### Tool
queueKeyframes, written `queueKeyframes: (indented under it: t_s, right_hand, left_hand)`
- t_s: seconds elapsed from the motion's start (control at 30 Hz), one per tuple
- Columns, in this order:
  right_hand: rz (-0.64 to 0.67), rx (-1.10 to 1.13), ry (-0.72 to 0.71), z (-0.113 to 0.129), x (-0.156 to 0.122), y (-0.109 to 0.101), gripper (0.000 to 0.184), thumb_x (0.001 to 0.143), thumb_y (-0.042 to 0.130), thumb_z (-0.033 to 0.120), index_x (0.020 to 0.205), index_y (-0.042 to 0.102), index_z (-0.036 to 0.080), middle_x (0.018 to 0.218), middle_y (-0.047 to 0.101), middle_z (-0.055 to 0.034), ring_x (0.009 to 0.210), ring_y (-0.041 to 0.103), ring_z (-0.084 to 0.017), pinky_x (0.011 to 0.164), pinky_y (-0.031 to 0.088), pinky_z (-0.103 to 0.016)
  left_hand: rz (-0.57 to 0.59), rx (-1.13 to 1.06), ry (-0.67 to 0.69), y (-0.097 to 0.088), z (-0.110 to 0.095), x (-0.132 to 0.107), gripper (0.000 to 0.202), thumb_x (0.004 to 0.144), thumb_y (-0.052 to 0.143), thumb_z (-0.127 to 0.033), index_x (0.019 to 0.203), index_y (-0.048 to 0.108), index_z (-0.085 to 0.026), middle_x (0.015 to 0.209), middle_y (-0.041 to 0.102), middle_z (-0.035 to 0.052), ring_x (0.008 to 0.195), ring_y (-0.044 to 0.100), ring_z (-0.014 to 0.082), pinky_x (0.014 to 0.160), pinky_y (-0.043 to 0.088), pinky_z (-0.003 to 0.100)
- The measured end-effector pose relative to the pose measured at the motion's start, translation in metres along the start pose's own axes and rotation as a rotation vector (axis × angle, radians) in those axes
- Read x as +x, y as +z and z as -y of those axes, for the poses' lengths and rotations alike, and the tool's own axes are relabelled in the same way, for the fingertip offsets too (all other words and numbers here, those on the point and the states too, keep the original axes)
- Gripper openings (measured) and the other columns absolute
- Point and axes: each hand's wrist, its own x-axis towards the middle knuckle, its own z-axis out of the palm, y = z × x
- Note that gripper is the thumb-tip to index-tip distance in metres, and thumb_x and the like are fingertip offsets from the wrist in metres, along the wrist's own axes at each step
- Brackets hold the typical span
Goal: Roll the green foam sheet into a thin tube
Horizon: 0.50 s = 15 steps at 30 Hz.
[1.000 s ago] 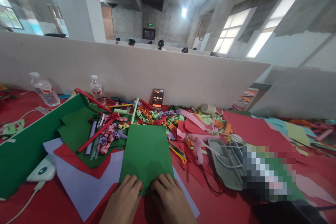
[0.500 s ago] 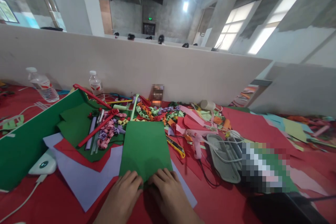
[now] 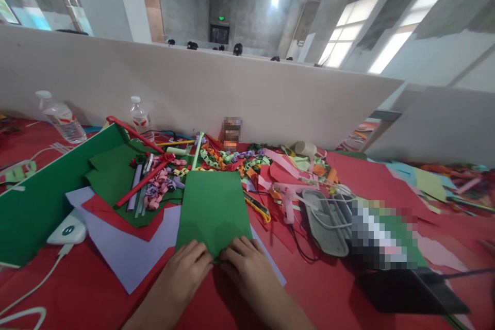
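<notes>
- Left hand [image 3: 186,268] and right hand [image 3: 245,267] press flat on the near edge of a green paper sheet [image 3: 213,210].
- The sheet lies over lilac paper [image 3: 127,255].
- A yellow utility knife [image 3: 258,206] lies just right of it.

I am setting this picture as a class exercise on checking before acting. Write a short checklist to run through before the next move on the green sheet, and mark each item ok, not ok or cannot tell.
1. Both hands on the sheet: left hand and right hand press the near edge of the green sheet. Ok.
2. Sheet lies flat on the lilac paper. Ok.
3. Near edge evenly aligned: hidden under the fingers. Cannot tell.
4. Far edge free: paper chains crowd against it. Not ok.
5. Yellow cutter lies close beside the sheet's right edge. Not ok.
</notes>
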Motion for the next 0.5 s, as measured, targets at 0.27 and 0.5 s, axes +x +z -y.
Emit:
queueKeyframes:
  t_s: [0.27, 0.5]
  right_hand:
    - [0.026, 0.120, 0.058, 0.002, 0.001, -0.005, 0.014, 0.088, 0.073, 0.016, 0.096, 0.068, 0.027, 0.097, 0.070, 0.0032, 0.096, 0.063, -0.019, 0.083, 0.040, -0.031]
    - [0.111, 0.156, 0.092, 0.004, 0.010, -0.018, 0.016, 0.091, 0.065, 0.012, 0.092, 0.071, 0.028, 0.092, 0.073, 0.0037, 0.091, 0.067, -0.016, 0.080, 0.040, -0.027]
  left_hand:
    - [-0.015, -0.060, 0.001, -0.004, -0.002, -0.007, 0.030, 0.099, 0.043, -0.009, 0.110, 0.068, -0.022, 0.105, 0.069, 0.0058, 0.100, 0.061, 0.0235, 0.090, 0.050, 0.037]
    - [0.068, -0.379, -0.162, -0.019, -0.005, 0.002, 0.027, 0.100, 0.042, -0.013, 0.096, 0.068, -0.021, 0.100, 0.067, 0.0034, 0.098, 0.062, 0.0193, 0.090, 0.049, 0.032]
